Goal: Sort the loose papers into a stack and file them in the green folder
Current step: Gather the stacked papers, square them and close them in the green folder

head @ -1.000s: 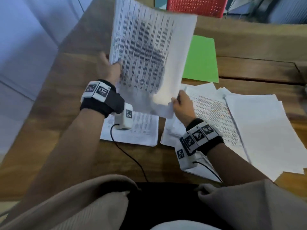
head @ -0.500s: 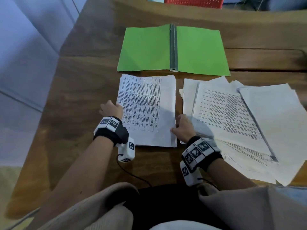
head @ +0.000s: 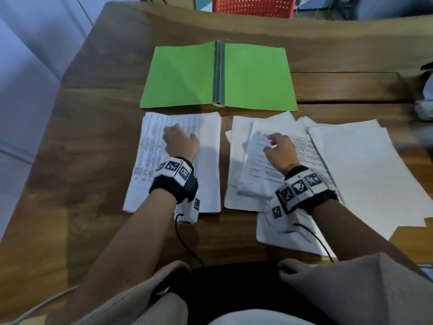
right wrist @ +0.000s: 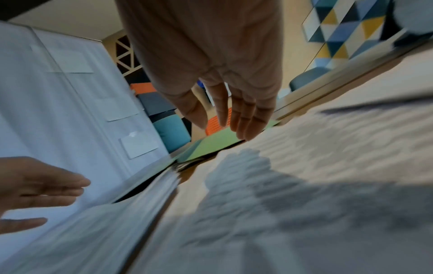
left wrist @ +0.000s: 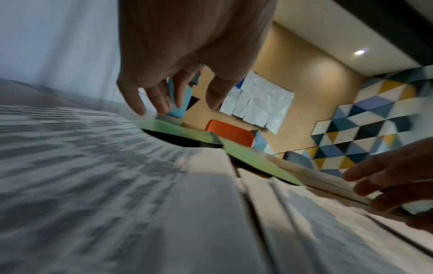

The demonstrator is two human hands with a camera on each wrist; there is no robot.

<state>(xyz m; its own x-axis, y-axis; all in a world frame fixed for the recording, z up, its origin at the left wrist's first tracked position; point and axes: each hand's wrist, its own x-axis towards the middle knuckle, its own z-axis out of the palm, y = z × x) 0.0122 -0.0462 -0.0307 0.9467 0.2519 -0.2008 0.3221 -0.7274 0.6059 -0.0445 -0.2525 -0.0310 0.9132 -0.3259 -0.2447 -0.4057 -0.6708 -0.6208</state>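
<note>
The green folder (head: 187, 76) lies open and flat at the far middle of the wooden table (head: 93, 160). Just in front of it, a squared stack of printed papers (head: 210, 165) lies on the table. My left hand (head: 178, 137) is over that stack with relaxed, spread fingers, holding nothing; the left wrist view shows the left hand (left wrist: 173, 103) just above the sheet. To the right, my right hand (head: 274, 141) reaches flat-fingered over the top printed sheet of the loose papers (head: 363, 174). In the right wrist view the right hand (right wrist: 222, 120) has straight fingers.
The loose papers fan out to the table's right edge and near front edge. A red chair (head: 253, 7) stands behind the table. Bare wood lies left of the stack. Cables run from both wrist cameras toward my lap.
The stack I held upright with both hands now lies flat before the folder. My left hand has moved onto it, and my right hand has shifted right over the loose papers.
</note>
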